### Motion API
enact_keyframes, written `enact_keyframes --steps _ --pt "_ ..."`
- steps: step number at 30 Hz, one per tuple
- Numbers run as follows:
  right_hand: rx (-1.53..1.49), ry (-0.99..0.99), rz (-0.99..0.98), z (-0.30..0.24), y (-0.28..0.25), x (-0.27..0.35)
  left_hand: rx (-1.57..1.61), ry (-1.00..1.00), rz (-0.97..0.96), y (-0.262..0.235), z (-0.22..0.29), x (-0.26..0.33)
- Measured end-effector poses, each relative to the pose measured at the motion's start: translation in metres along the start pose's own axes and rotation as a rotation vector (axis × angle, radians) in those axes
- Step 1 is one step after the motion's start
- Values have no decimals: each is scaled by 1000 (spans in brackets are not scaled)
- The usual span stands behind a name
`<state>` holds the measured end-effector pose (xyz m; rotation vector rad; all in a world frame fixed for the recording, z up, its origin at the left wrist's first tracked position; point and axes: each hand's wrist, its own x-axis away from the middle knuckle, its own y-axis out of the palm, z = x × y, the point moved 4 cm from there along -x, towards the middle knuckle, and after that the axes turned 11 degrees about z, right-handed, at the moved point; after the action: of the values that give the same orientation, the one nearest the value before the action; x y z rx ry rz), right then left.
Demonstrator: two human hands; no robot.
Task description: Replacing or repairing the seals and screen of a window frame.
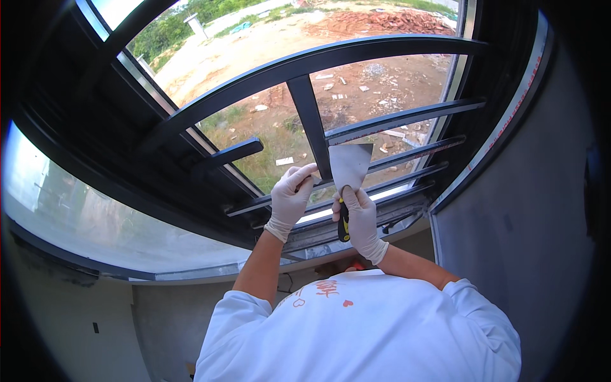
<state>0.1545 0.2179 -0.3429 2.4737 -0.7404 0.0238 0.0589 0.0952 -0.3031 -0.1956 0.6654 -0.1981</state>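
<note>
Where the right hand (363, 223), white-gloved, closes: around the black-and-yellow handle (344, 224) of a flared grey metal scraper (350, 167).
Scraper: blade upward, its broad end higher than both hands, just right of the fingertips of the left hand (291, 194).
Left hand: also white-gloved, fingers curled narrow near the lower end of a dark flat upright bar (304, 114); I cannot tell whether they pinch something small.
Upright bar: just beside the blade's left edge; contact cannot be told.
Crossbars: slim dark metal horizontal bars (417, 151), passing behind the blade.
Clothing: white shirt (363, 328) with orange print, below the hands.
Outdoors: reddish-brown bare ground (356, 95) strewn with pale rubble.
Far right: smooth grey wall (509, 223).
</note>
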Motion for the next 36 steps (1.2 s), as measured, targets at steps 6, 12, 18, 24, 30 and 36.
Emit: enact_keyframes --steps 6,12,18,24,30,36 --pt "-172 0 -12 -15 9 1 10 6 12 0 1 0" --pt "-84 -35 -19 -13 -3 5 -20 33 22 -1 1 1" --pt "-7 7 -50 0 -2 7 -33 6 10 0 2 1" --pt "-53 49 -43 2 -1 3 74 -45 45 1 -3 6" --pt "-46 27 -66 -2 -5 0 165 -109 66 0 0 9" --pt "-58 13 -69 -5 -3 -1 142 -126 63 -1 -1 10"
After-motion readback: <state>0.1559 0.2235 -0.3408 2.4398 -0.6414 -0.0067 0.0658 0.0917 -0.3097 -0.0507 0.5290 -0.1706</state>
